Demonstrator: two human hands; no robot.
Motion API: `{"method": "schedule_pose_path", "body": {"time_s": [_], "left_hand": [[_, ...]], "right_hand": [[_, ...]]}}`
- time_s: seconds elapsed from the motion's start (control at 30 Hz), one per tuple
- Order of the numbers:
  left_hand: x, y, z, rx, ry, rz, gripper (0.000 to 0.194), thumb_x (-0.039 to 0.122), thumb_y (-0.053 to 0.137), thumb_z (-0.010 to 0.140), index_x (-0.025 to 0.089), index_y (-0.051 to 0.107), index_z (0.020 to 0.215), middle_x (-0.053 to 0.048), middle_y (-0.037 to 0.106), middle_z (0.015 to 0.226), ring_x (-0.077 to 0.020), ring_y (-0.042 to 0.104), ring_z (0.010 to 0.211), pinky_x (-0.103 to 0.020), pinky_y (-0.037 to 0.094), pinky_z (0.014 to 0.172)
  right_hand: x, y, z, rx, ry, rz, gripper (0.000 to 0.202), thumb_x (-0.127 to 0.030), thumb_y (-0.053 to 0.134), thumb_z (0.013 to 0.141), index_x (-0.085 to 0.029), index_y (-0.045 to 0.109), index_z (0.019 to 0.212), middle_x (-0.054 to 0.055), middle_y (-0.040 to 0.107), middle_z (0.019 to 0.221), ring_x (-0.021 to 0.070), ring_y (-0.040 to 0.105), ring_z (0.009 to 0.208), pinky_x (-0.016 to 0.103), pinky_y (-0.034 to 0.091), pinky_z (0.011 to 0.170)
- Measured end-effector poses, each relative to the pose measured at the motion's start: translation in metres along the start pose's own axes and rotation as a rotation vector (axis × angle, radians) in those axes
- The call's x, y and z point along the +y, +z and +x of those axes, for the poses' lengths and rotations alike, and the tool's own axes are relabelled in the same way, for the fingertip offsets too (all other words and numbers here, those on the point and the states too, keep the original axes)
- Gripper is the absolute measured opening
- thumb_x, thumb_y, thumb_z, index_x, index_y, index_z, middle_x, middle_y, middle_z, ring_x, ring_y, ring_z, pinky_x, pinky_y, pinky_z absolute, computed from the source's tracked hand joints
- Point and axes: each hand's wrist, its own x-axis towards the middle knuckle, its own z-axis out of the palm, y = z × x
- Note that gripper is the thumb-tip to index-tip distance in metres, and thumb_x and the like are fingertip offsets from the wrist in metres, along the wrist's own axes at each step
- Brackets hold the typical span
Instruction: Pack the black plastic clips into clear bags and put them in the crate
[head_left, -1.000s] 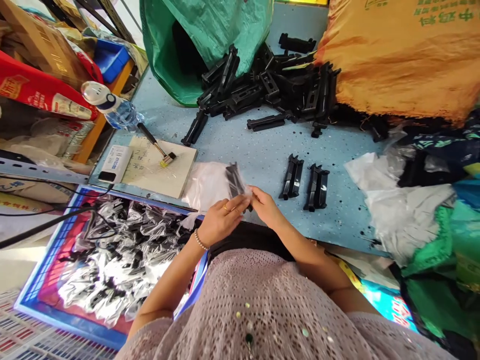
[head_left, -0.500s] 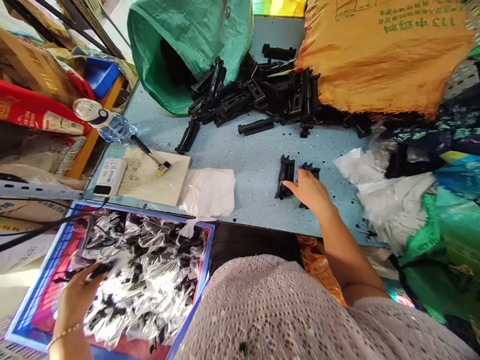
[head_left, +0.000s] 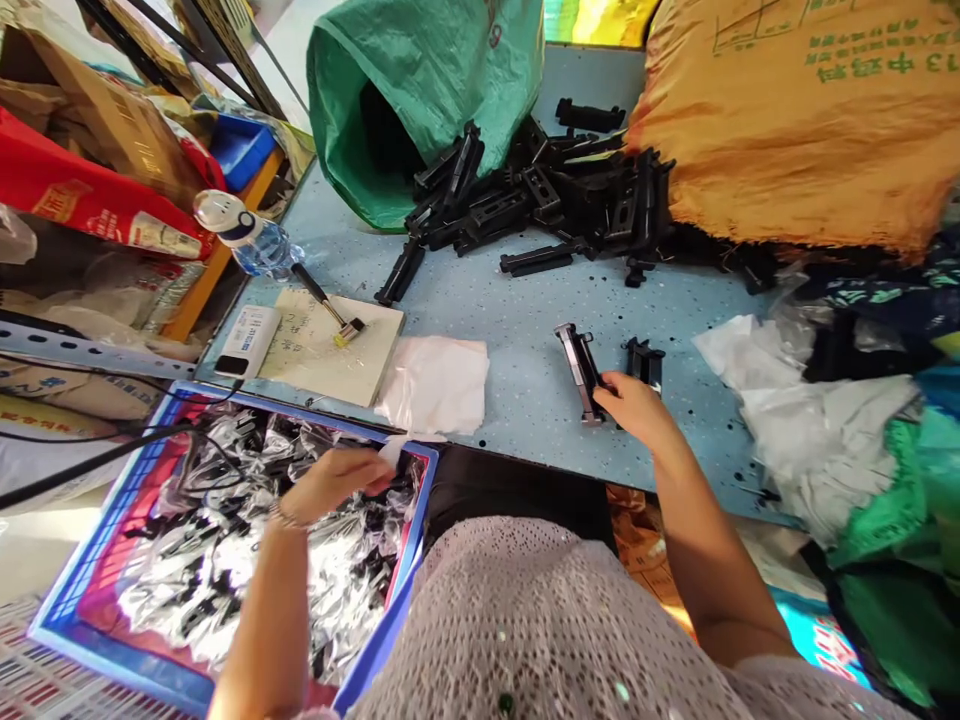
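My right hand [head_left: 637,408] is closed on the near end of a black plastic part [head_left: 579,372], a long narrow piece with lugs at its ends, tilted on the tabletop. A second such part [head_left: 643,362] lies just beyond that hand, partly covered by it. Over the crate, my left hand [head_left: 337,482] has its fingers pinched at the loose end of a clear plastic bag from the stack of bags [head_left: 442,385] at the table's front edge. Its fingertips are partly hidden.
Below the table edge, a blue crate [head_left: 112,655] holds many bagged black parts. A green sack [head_left: 450,70] spills a heap of black parts [head_left: 495,205] near an orange sack [head_left: 780,130]. A brush [head_left: 330,305] lies on a cardboard pad [head_left: 367,350], with a water bottle [head_left: 255,240] behind.
My left hand has left the black item over the crate and moved right and up to the bags. My right hand has taken hold of the left part and tilted it. The view has shifted.
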Motion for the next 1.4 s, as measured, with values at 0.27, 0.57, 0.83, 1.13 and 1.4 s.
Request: {"method": "schedule_pose_path", "body": {"time_s": [0.27,0.57,0.83,1.13,1.4], "left_hand": [[0.084,0.105,0.16,0.565,0.179,0.402,0.01,0.012,0.064,0.085,0.017,0.068,0.077,-0.012,0.068,0.101,-0.0227,0.067,0.091,-0.034,0.055,0.082],[0.062,0.072,0.15,0.517,0.138,-0.258,0.011,0.023,0.069,0.076,0.019,0.062,0.083,-0.003,0.071,0.082,-0.0169,0.067,0.075,-0.029,0.054,0.07],[0.06,0.05,0.125,0.456,0.272,0.509,0.048,0.005,0.045,0.085,0.015,0.07,0.124,-0.015,0.069,0.131,-0.0265,0.066,0.121,-0.042,0.053,0.107],[0.064,0.062,0.102,0.386,0.549,0.471,0.062,0.008,0.038,0.096,0.02,0.041,0.156,-0.014,0.051,0.154,-0.023,0.052,0.142,-0.041,0.046,0.119],[0.097,0.1,0.059,0.216,0.709,0.437,0.053,0.02,0.053,0.098,0.022,0.049,0.151,-0.015,0.064,0.137,-0.0248,0.064,0.127,-0.044,0.056,0.109]], "right_hand": [[-0.03,0.04,-0.006,-0.256,-0.001,1.148,0.029,-0.038,0.072,0.075,-0.021,0.068,0.098,0.005,0.076,0.096,0.0191,0.071,0.08,0.029,0.057,0.066],[-0.113,0.072,0.011,-0.753,-0.091,1.435,0.027,-0.037,0.071,0.084,-0.016,0.072,0.101,0.01,0.078,0.101,0.0171,0.07,0.074,0.028,0.059,0.066],[-0.099,0.083,0.011,-0.747,-0.133,1.31,0.026,-0.044,0.074,0.083,-0.019,0.073,0.091,0.006,0.078,0.084,0.0184,0.072,0.071,0.027,0.059,0.06],[-0.087,0.113,0.007,-1.097,0.061,1.29,0.022,-0.03,0.058,0.092,-0.01,0.067,0.095,0.007,0.072,0.072,0.011,0.063,0.05,0.016,0.048,0.04],[-0.105,0.096,-0.033,-0.543,-0.318,0.937,0.017,-0.034,0.071,0.088,-0.023,0.071,0.1,0.001,0.073,0.088,0.0177,0.069,0.085,0.031,0.058,0.082]]}}
